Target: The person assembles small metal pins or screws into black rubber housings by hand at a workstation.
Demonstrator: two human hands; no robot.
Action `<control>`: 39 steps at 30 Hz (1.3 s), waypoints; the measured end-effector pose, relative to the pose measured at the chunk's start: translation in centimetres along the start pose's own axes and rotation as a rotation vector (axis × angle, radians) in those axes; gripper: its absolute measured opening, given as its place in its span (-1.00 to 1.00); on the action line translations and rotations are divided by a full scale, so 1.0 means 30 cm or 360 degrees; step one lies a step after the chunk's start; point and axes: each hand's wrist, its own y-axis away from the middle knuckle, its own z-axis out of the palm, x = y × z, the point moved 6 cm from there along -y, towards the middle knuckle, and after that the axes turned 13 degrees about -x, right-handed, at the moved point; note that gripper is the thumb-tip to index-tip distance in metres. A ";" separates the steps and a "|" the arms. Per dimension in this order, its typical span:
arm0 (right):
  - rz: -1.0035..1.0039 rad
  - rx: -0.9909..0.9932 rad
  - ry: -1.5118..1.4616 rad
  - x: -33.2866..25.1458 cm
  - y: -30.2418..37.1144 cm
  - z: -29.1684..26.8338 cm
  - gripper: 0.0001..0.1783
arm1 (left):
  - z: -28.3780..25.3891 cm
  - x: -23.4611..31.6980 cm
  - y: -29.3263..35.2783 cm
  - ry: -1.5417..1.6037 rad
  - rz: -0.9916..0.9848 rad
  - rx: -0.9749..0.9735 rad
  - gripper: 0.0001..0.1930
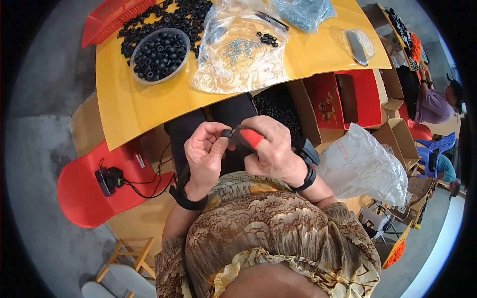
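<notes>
Above my lap, my left hand (202, 156) pinches a small black ring-shaped part (226, 133) between thumb and fingertips. My right hand (273, 148) is closed around a small tool (251, 138) with a red part and a dark end, which meets the black part or lies right beside it; its exact kind is blurred and partly covered by my fingers. On the yellow table (117, 107) ahead, a clear round tub (160, 55) is full of similar black parts. Beside it, a clear plastic bag (238, 74) lies flat with small metal pieces on it.
Loose black parts (194, 15) and a red basket (113, 19) occupy the table's far left. A red chair (82, 186) with a black device stands at left. Red boxes (365, 99), an open carton (397, 141) and a plastic bag (365, 166) sit at right. Other people (435, 107) are far right.
</notes>
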 end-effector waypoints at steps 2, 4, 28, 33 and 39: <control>0.0002 -0.0112 0.0132 -0.008 -0.007 0.010 -0.69 | -0.009 -0.019 -0.003 0.0070 -0.0055 0.0048 -0.92; 0.0014 -0.0288 0.0331 -0.019 -0.019 0.029 -0.74 | -0.009 -0.026 -0.005 0.0173 -0.0045 0.0084 -0.92; 0.1235 -0.0012 0.0139 0.829 -0.074 -0.151 -0.83 | -0.105 -0.113 -0.106 0.0621 -0.0192 -0.0087 -0.87; 0.1299 -0.0070 0.0498 0.844 -0.059 -0.113 -0.85 | -0.105 -0.134 -0.117 0.0616 -0.0294 -0.0089 -0.88; 0.1068 0.0021 0.0486 0.826 -0.047 -0.106 -0.86 | -0.102 -0.140 -0.136 0.0620 -0.0294 -0.0087 -0.89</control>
